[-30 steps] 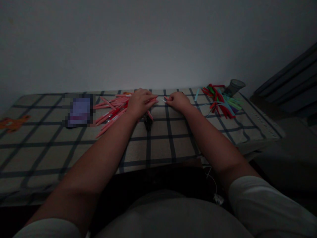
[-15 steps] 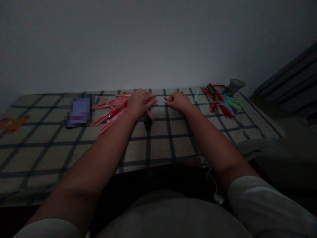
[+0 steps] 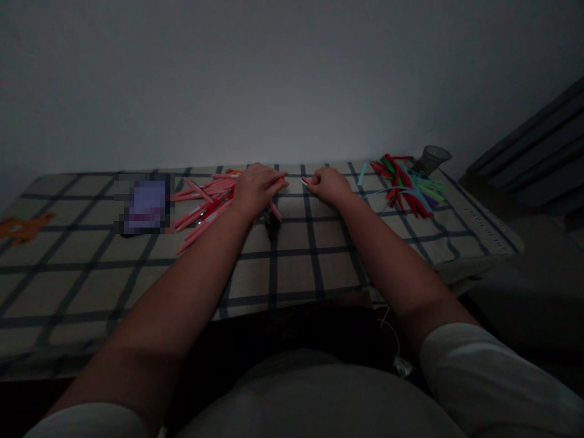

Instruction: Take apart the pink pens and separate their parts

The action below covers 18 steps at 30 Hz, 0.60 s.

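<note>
My left hand (image 3: 255,188) is over the right end of a pile of slim pink pens (image 3: 201,210), its thumb and fingers closed in a pinch on a pink pen piece (image 3: 283,176). Across a small gap, my right hand (image 3: 327,185) is curled shut around a slim pink and white pen piece (image 3: 305,181), whose white tip points left toward my left hand. The rest of that piece is hidden in my fingers. Below my left hand lies a small black object (image 3: 272,226), too dark to make out.
A phone-like device (image 3: 146,205), blurred out, lies left of the pens on the checked cloth (image 3: 296,267). Colourful strips (image 3: 404,188) and a dark see-through cup (image 3: 431,159) are at the right. An orange piece (image 3: 25,228) lies far left. A wall stands behind.
My left hand has shifted very slightly left with its pink piece. The white tip at my right hand sticks out a little less; otherwise things stay put.
</note>
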{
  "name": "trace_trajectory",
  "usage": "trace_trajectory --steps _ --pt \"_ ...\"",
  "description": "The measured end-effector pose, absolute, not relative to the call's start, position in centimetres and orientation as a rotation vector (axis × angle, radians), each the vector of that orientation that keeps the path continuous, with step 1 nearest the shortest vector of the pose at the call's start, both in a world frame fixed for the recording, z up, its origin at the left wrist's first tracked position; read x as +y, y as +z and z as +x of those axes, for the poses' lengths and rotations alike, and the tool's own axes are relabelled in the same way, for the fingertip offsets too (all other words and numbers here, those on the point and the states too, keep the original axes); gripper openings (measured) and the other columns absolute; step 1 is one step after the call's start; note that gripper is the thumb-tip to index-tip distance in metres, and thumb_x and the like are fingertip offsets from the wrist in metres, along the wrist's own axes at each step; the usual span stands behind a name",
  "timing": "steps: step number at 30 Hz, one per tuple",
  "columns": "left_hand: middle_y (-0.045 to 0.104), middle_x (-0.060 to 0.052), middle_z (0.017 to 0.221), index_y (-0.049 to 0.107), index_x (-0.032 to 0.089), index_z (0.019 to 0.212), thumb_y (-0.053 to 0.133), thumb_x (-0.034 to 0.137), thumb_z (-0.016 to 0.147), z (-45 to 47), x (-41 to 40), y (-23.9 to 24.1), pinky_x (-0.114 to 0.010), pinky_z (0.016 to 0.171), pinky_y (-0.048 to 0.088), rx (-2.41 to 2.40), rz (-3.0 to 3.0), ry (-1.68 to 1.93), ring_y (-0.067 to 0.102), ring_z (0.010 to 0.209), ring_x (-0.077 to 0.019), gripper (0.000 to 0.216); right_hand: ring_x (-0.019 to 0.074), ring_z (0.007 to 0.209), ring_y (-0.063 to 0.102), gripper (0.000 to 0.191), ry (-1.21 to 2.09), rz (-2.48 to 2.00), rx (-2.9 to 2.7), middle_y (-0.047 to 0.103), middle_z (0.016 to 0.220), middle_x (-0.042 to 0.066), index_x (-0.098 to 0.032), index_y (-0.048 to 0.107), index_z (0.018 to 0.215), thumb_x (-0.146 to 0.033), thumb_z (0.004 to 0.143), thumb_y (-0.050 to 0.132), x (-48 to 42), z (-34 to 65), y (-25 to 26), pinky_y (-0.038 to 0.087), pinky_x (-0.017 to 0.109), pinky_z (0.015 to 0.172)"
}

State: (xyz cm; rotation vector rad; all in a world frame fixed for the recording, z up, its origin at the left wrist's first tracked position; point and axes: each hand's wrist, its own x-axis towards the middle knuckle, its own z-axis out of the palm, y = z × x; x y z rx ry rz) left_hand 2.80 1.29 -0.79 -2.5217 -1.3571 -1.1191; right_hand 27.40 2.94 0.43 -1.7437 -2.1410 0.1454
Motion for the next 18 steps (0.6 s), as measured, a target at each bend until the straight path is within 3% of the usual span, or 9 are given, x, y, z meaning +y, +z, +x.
trace_trajectory --steps 18 --pt "0.083 -0.008 0.12 0.083 0.023 0.113 0.073 0.032 0.102 3.07 0.96 -1.03 -0.04 0.104 0.058 -1.415 -2.475 -1.276 0.075 0.115 -0.0251 0.018 0.0263 0.103 0.073 0.021 0.145 -1.76 -2.147 0.083 0.112 0.015 -0.017 0.082 0.097 -0.033 0.101 0.069 2.49 27.08 0.75 0.049 0.034 0.086"
